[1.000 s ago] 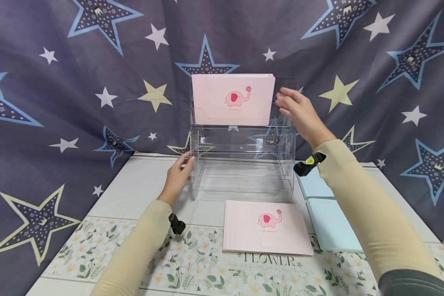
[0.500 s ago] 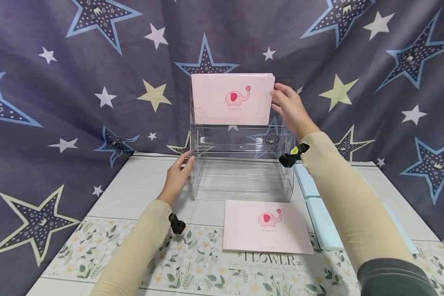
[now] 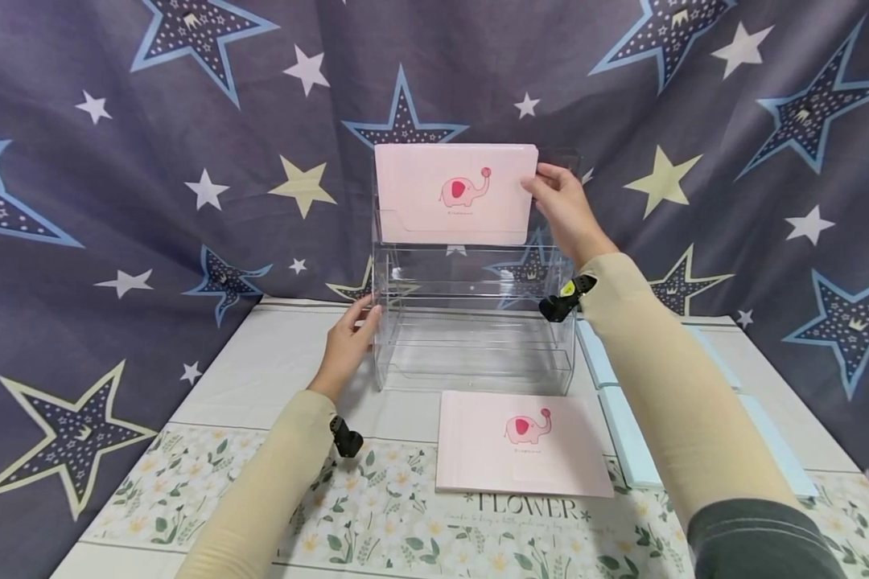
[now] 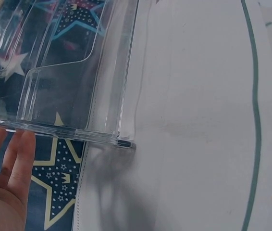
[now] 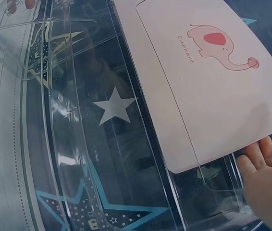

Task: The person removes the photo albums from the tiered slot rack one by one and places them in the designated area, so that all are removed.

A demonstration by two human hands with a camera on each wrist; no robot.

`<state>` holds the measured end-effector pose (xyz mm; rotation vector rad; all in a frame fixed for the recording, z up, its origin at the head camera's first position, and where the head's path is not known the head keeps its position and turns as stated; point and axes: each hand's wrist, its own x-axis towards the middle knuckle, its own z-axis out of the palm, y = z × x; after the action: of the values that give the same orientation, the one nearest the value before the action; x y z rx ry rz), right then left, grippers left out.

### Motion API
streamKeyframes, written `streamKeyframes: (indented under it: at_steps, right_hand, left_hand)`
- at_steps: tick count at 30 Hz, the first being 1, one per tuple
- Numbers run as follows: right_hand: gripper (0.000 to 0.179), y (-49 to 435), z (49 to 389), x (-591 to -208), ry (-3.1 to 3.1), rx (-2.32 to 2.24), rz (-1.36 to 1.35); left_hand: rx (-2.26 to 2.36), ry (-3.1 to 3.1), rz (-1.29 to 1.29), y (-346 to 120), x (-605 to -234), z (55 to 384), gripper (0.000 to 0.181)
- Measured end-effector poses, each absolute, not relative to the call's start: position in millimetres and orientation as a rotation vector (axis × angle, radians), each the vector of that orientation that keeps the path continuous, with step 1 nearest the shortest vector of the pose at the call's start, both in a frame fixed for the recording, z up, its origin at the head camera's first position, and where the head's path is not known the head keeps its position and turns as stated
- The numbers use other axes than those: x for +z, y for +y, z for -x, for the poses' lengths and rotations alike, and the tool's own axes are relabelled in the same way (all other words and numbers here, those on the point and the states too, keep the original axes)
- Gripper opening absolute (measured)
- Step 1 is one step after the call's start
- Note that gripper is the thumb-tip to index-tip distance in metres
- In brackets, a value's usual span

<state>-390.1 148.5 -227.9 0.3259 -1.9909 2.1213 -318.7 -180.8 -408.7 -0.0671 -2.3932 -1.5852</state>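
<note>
A clear acrylic tiered rack [image 3: 471,330] stands on the table, with pink booklets [image 3: 413,189] bearing a red elephant print upright in its top tier. My right hand [image 3: 566,207] pinches the booklets' right edge, thumb on the front face and the other fingers at the edge and behind it. In the right wrist view the fingertips [image 5: 256,155] lie along that edge. My left hand [image 3: 348,342] rests against the rack's left side, fingers fairly straight. The left wrist view shows those fingers [image 4: 20,161] touching the clear side panel [image 4: 73,134].
Another pink elephant booklet stack [image 3: 478,458] lies flat in front of the rack. Light blue booklets [image 3: 626,438] lie to the right, partly hidden by my right arm. A floral cloth [image 3: 398,515] covers the table front, and a star-patterned curtain [image 3: 246,177] hangs behind.
My right hand has moved left from beside the rack to the pink booklets' right edge and taken hold of it. My left hand and the rack have stayed put.
</note>
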Motion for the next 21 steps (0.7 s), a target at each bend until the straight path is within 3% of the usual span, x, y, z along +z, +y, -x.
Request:
streamKeyframes:
  at_steps: [8, 15, 21]
  right_hand:
    - [0.059, 143.1, 394.1, -228.6, -2.091, 2.046, -0.271]
    - [0.043, 142.6, 396.6, -233.4, -2.131, 2.054, -0.292]
    - [0.050, 138.2, 401.0, -238.9, -2.191, 2.068, -0.341]
  left_hand:
    - [-1.582, -2.394, 0.059, -179.7, -406.7, 317.6, 0.052]
    - [-1.549, -2.422, 0.055, -179.0, -406.2, 317.4, 0.053]
    - [-1.544, -2.424, 0.055, -179.5, -407.0, 317.4, 0.054]
